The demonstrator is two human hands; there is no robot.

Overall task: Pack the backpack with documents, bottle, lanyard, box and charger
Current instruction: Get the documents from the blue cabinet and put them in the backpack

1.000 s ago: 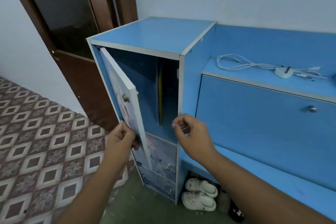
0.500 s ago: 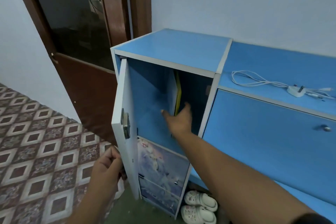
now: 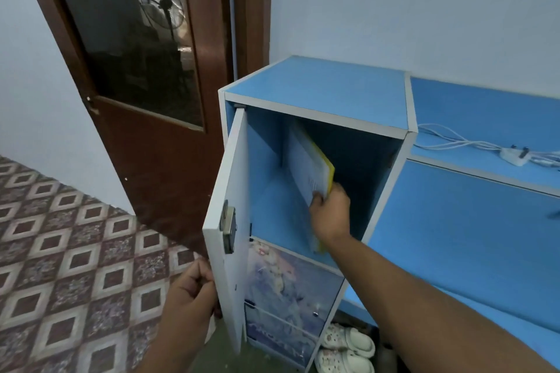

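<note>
— Where are the documents [image 3: 307, 166]?
— Tilted inside the cabinet's [image 3: 318, 91] top compartment, pinched in your right hand [image 3: 331, 212]; your left hand [image 3: 194, 291] grips the open door [image 3: 225, 191].
— Next?
— Step 1 of 5, likely: draw them clear.

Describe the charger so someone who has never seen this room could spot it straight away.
Start at the tall blue cabinet with its door open. Right of it runs a lower blue shelf along the wall. The charger lies there: a white plug, pins up, trailing loose white cable, the only thing visible on that shelf.
</note>
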